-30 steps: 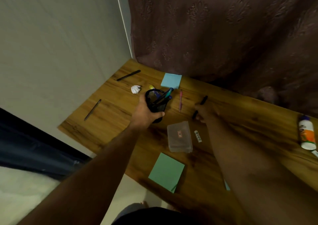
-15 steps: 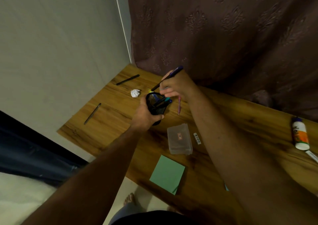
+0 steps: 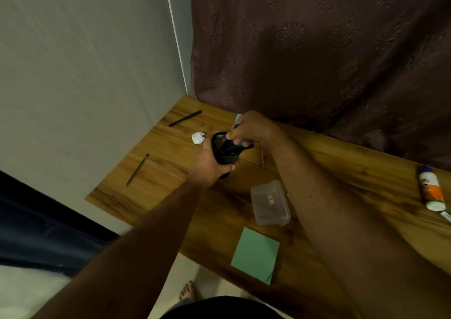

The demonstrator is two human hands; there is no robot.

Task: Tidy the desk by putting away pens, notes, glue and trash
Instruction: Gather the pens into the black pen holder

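My left hand (image 3: 207,163) grips a black mesh pen cup (image 3: 225,151) on the wooden desk (image 3: 353,169). Directly over the cup's mouth, my right hand (image 3: 251,129) pinches a dark blue pen (image 3: 231,135) whose tip is inside the cup among other pens. Two dark pens lie loose on the desk, one at the far left corner (image 3: 185,118) and one near the left edge (image 3: 137,170). A crumpled white paper ball (image 3: 198,137) sits beside the cup. A pink pen (image 3: 262,157) shows under my right wrist.
A clear plastic box (image 3: 269,202) lies mid-desk, with a green sticky-note pad (image 3: 256,254) near the front edge. A glue bottle (image 3: 430,188) lies at the far right. A corner of a blue note pad (image 3: 238,116) peeks behind my right hand. Wall and curtain border the desk.
My right hand picked the dark pen off the desk, carried it left and lowered it into the cup. My left hand kept hold of the cup.
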